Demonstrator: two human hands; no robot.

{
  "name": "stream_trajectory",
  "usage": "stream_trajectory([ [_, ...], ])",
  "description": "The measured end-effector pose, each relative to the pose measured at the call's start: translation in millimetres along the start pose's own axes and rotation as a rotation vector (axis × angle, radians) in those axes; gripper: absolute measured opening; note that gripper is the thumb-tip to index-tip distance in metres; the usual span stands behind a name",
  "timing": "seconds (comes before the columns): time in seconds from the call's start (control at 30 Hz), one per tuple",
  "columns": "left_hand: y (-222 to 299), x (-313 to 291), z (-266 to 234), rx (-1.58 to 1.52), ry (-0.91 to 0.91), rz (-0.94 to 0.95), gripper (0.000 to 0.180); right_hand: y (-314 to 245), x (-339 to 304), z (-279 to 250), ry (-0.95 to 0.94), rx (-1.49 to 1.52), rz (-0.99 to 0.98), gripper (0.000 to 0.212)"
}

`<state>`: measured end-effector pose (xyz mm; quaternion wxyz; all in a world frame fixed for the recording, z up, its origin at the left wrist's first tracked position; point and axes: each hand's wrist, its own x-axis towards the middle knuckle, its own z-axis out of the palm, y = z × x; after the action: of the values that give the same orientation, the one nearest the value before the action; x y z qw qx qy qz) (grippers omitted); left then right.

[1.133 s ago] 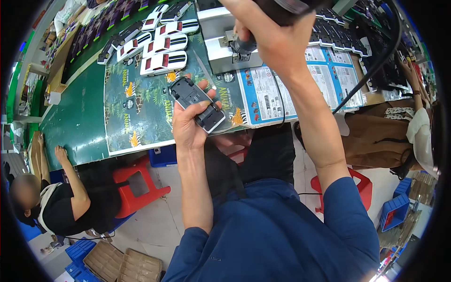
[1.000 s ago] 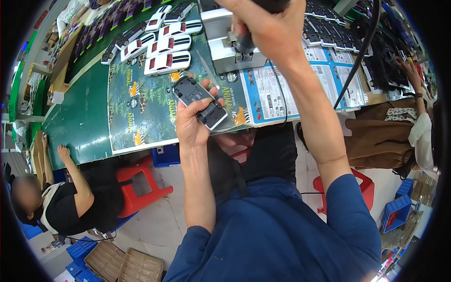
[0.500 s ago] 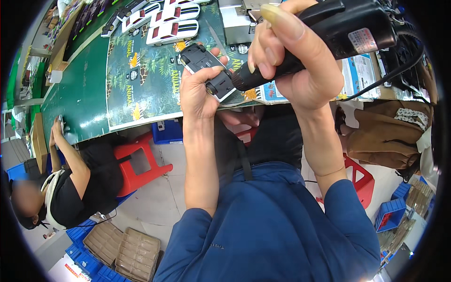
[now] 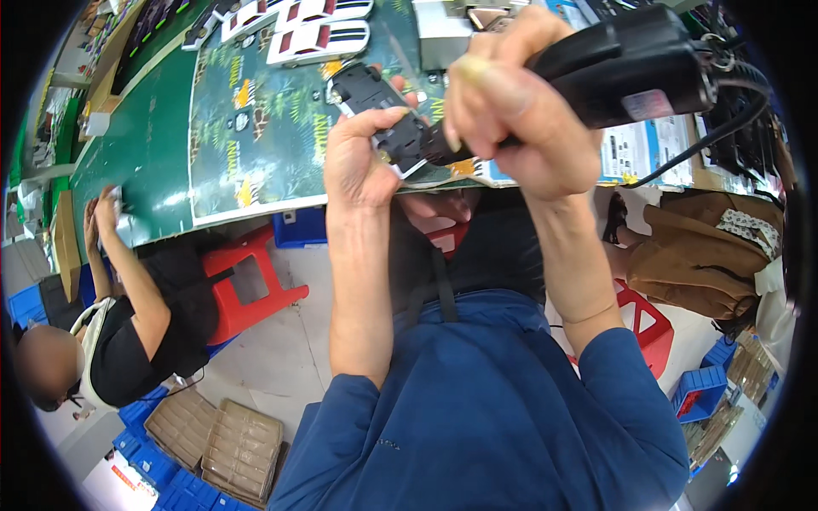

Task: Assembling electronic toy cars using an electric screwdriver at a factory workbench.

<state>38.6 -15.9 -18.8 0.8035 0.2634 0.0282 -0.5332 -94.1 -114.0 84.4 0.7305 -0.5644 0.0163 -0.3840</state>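
A toy car (image 4: 372,95) lies underside up in my left hand (image 4: 364,157), its black base facing me. My left thumb presses across the base while the fingers curl round the far side. My right hand (image 4: 530,119) is wrapped round a black electric screwdriver (image 4: 618,72), held slanting down to the left. The tool's dark nose (image 4: 439,143) meets the near end of the car's base; the exact contact point is too small to make out. Behind my left hand, several white toy cars with black stripes (image 4: 319,41) stand on the table.
A printed sheet (image 4: 281,162) covers part of the green table (image 4: 149,162). A metal box (image 4: 443,34) stands at the back. The tool's black cable (image 4: 724,140) loops down at right. At left, another person (image 4: 128,332) sits by a red stool (image 4: 251,285).
My right hand and the screwdriver have shifted slightly left, and the tool lies a little flatter. The car remains in my left hand. The head view has moved a little.
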Motion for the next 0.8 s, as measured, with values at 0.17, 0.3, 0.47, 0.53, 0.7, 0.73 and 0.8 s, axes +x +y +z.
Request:
stream_trajectory([
  [0.17,2,-15,17,-0.031,-0.144,0.036,0.051,17,-1,10,-0.038,-0.033,-0.203,0.022],
  [0.3,-1,-8,12,-0.037,-0.063,0.03,0.051,13,-7,4,-0.051,-0.068,-0.249,0.017],
  [0.47,5,-7,-3,-0.002,-0.077,0.005,0.053,5,-14,1,-0.065,-0.028,-0.168,0.014],
  [0.53,4,-9,0,-0.004,-0.077,-0.017,0.053,5,-16,0,-0.051,-0.002,-0.165,0.014],
  [0.7,6,-7,8,0.012,-0.156,-0.033,0.035,-7,-19,-4,-0.025,0.005,-0.119,0.013],
  [0.73,4,-8,13,0.002,-0.132,-0.012,0.035,-11,-18,-5,-0.057,0.046,-0.144,0.01],
  [0.8,7,-10,24,-0.035,-0.142,-0.015,0.05,-23,-17,-20,-0.148,0.005,-0.214,0.017],
])
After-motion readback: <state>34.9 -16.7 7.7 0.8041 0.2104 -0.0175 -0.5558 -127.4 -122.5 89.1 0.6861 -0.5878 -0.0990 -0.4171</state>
